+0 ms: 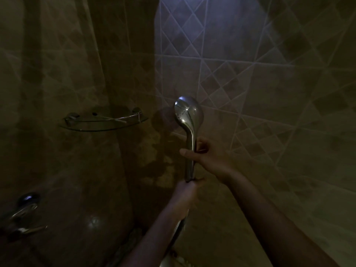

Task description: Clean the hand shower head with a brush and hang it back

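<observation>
We grip the hand shower head [188, 112] vertical, spray end up, right hand [206, 157] above left hand [189, 189]; glass shelf [104, 124] well apart.

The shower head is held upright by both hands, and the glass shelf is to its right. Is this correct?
Not quite. In the head view the glass shelf is to the left of the shower head, not to its right. The rest holds: the left hand and the right hand both grip its handle, and it stands upright.
</observation>
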